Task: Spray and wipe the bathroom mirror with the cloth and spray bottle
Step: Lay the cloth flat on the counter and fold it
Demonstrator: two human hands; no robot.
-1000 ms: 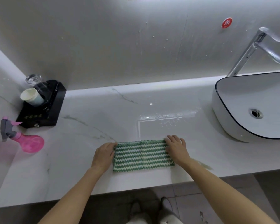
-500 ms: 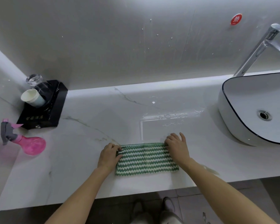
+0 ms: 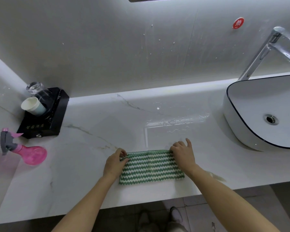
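White marble counter (image 3: 90, 190), grey wall (image 3: 107, 47), basin (image 3: 241, 131) at right.

Cloth (image 3: 151, 166) on counter (image 3: 94, 190); spray bottle (image 3: 28, 152) left, basin (image 3: 241, 136) right.

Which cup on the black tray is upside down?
The clear glass, at the back of the black tray, base up. The white paper cup in front of it stands mouth up.

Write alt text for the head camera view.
Both hands, left hand and right hand, pinch the far corners of a green-and-white striped cloth lying on a white marble counter. A pink spray bottle lies left; a sink sits right.
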